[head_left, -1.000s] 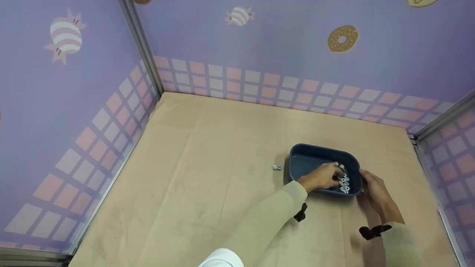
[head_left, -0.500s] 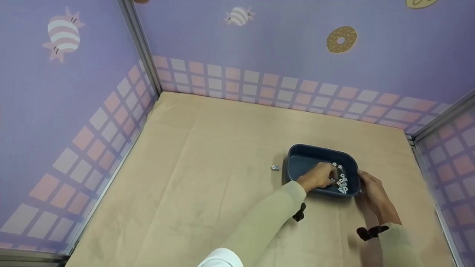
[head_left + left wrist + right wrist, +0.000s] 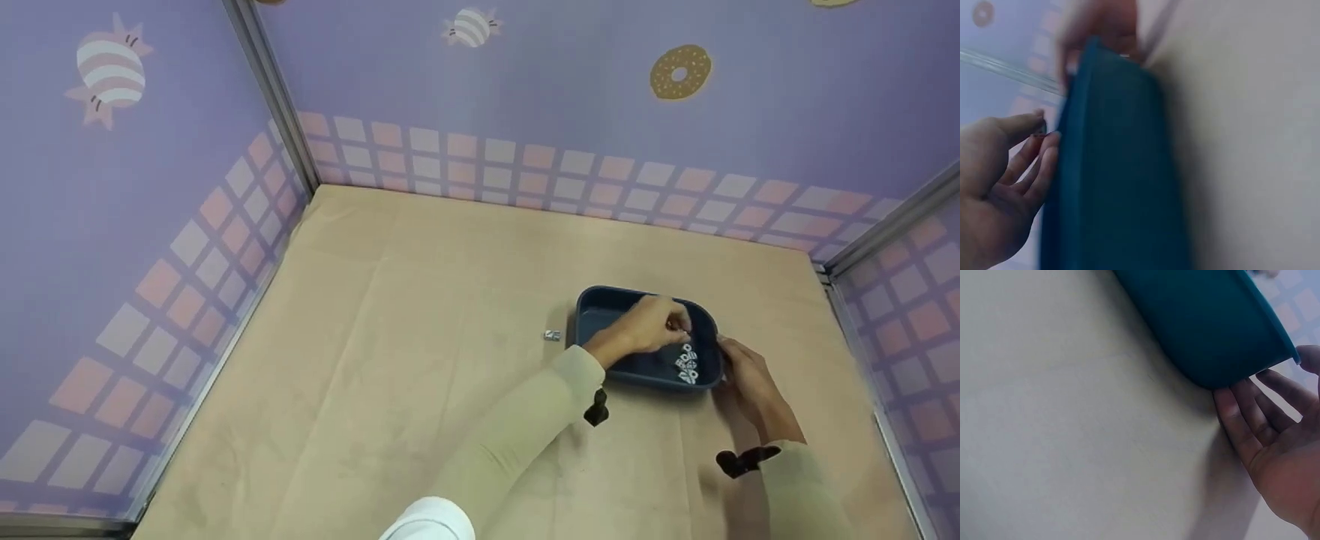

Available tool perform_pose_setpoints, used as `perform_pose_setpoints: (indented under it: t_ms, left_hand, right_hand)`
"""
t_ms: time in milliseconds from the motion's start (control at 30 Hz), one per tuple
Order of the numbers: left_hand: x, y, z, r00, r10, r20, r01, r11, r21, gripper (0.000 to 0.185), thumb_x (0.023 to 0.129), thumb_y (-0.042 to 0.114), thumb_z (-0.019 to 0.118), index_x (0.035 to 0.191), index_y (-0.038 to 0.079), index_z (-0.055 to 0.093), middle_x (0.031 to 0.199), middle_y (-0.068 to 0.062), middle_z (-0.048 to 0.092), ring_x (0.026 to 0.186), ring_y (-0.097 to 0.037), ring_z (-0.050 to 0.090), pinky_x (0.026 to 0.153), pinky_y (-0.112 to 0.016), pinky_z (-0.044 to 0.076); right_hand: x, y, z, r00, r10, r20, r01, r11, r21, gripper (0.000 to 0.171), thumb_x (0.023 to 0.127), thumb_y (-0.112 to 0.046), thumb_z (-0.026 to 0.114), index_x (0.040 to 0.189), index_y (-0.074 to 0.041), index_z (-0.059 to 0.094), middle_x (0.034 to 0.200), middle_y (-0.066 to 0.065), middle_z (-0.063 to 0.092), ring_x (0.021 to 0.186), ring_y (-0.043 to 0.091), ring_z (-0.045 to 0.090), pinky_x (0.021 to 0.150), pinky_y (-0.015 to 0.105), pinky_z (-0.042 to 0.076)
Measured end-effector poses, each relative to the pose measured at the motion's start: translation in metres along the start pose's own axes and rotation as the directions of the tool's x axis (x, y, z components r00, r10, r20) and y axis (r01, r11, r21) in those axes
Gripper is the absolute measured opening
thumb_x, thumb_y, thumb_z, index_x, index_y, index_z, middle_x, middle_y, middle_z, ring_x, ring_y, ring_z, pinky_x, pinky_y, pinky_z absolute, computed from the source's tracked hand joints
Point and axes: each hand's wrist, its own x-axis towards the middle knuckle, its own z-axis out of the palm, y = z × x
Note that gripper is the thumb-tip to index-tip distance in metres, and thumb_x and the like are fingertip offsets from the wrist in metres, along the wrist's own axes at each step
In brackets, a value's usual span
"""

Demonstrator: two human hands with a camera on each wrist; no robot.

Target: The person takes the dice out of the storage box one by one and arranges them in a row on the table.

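Observation:
My left hand (image 3: 651, 324) is over a dark blue rectangular basin (image 3: 589, 304), its thumb and index fingertip pinching a small dark-looking piece (image 3: 1043, 128). Beneath it, several small white cubes (image 3: 688, 364) with dark marks lie heaped at the basin's right end. Part of the basin's inside is hidden behind that hand. At the right end my right hand (image 3: 752, 379) holds the basin; the right wrist view shows its fingers against the outer wall (image 3: 1219, 343) and its thumb at the rim. Two similar small cubes (image 3: 552, 335) sit side by side on the cloth, left of the basin.
A beige cloth (image 3: 420, 322) covers the work surface. Purple patterned panels (image 3: 525, 82) with metal corner posts (image 3: 274, 97) enclose it at the back and on both sides. A white rounded object (image 3: 431, 519) shows at the bottom edge.
My left hand has risen from among the cubes and moved up over the basin, with a small piece pinched. The right hand keeps its place on the basin. The head view has shifted slightly.

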Motion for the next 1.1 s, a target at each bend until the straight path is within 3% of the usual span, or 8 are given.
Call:
perform_pose_setpoints:
  t_ms: [167, 367, 500, 667, 800, 933, 1100]
  left_hand:
    - [-0.016, 0.008, -0.038, 0.997, 0.074, 0.037, -0.074, 0.997, -0.001, 0.015, 0.101, 0.023, 0.076, 0.109, 0.011, 0.077, 0.102, 0.005, 0.073, 0.092, -0.001, 0.064, 0.083, -0.01, 0.048]
    - [-0.043, -0.003, -0.08, 0.991, 0.132, 0.008, -0.132, 0.991, 0.014, 0.016, 0.103, 0.02, 0.072, 0.112, 0.007, 0.077, 0.106, 0.0, 0.074, 0.093, -0.005, 0.066, 0.084, -0.013, 0.05]
    - [-0.062, -0.022, -0.105, 0.993, 0.113, -0.023, -0.112, 0.994, 0.018, 0.015, 0.104, 0.015, 0.071, 0.113, 0.005, 0.076, 0.108, -0.003, 0.071, 0.095, -0.008, 0.067, 0.084, -0.014, 0.051]
    - [-0.086, -0.051, -0.129, 0.999, 0.025, -0.041, -0.023, 0.999, 0.038, 0.016, 0.104, 0.01, 0.069, 0.117, 0.002, 0.074, 0.112, -0.007, 0.068, 0.099, -0.014, 0.07, 0.085, -0.015, 0.053]
    - [-0.108, -0.071, -0.133, 0.998, -0.058, -0.033, 0.062, 0.99, 0.13, 0.017, 0.103, 0.007, 0.069, 0.119, 0.002, 0.074, 0.112, -0.008, 0.068, 0.102, -0.018, 0.068, 0.087, -0.02, 0.053]
    - [-0.127, -0.089, -0.121, 0.991, -0.132, -0.025, 0.134, 0.963, 0.234, 0.017, 0.104, 0.011, 0.068, 0.119, 0.006, 0.074, 0.112, -0.005, 0.068, 0.101, -0.017, 0.064, 0.089, -0.026, 0.053]
    - [-0.14, -0.106, -0.103, 0.984, -0.176, -0.008, 0.173, 0.954, 0.245, 0.018, 0.102, 0.011, 0.071, 0.119, 0.006, 0.073, 0.112, -0.005, 0.068, 0.101, -0.016, 0.065, 0.09, -0.028, 0.054]
  right_hand:
    - [0.001, -0.001, 0.001, 1.0, -0.01, -0.006, 0.01, 1.0, 0.0, 0.081, 0.114, -0.052, 0.04, 0.168, 0.0, 0.01, 0.175, 0.016, 0.006, 0.162, 0.031, 0.005, 0.129, 0.046, 0.009]
    - [0.001, -0.001, 0.002, 1.0, -0.014, -0.021, 0.014, 1.0, -0.01, 0.08, 0.114, -0.052, 0.038, 0.168, -0.001, 0.009, 0.176, 0.015, 0.003, 0.161, 0.031, 0.003, 0.129, 0.044, 0.007]
    - [0.0, -0.001, 0.002, 1.0, -0.017, -0.02, 0.017, 1.0, -0.002, 0.081, 0.114, -0.052, 0.039, 0.168, -0.001, 0.008, 0.176, 0.015, 0.002, 0.161, 0.031, 0.002, 0.129, 0.044, 0.008]
    - [0.0, 0.0, 0.003, 1.0, -0.016, -0.012, 0.016, 1.0, 0.021, 0.082, 0.113, -0.052, 0.042, 0.168, -0.001, 0.007, 0.175, 0.015, 0.001, 0.161, 0.031, 0.002, 0.129, 0.046, 0.009]
    - [-0.001, 0.001, 0.004, 1.0, -0.01, -0.016, 0.01, 1.0, 0.027, 0.082, 0.113, -0.053, 0.042, 0.169, -0.003, 0.008, 0.176, 0.013, 0.002, 0.162, 0.03, 0.001, 0.129, 0.048, 0.008]
    - [-0.001, 0.001, 0.003, 1.0, -0.007, -0.03, 0.008, 1.0, 0.009, 0.082, 0.112, -0.055, 0.041, 0.169, -0.004, 0.01, 0.176, 0.013, 0.002, 0.162, 0.03, 0.001, 0.129, 0.046, 0.006]
    - [0.001, 0.001, 0.003, 1.0, 0.005, -0.03, -0.004, 1.0, 0.024, 0.082, 0.112, -0.054, 0.042, 0.169, -0.005, 0.009, 0.176, 0.012, 0.003, 0.162, 0.029, 0.002, 0.129, 0.044, 0.006]
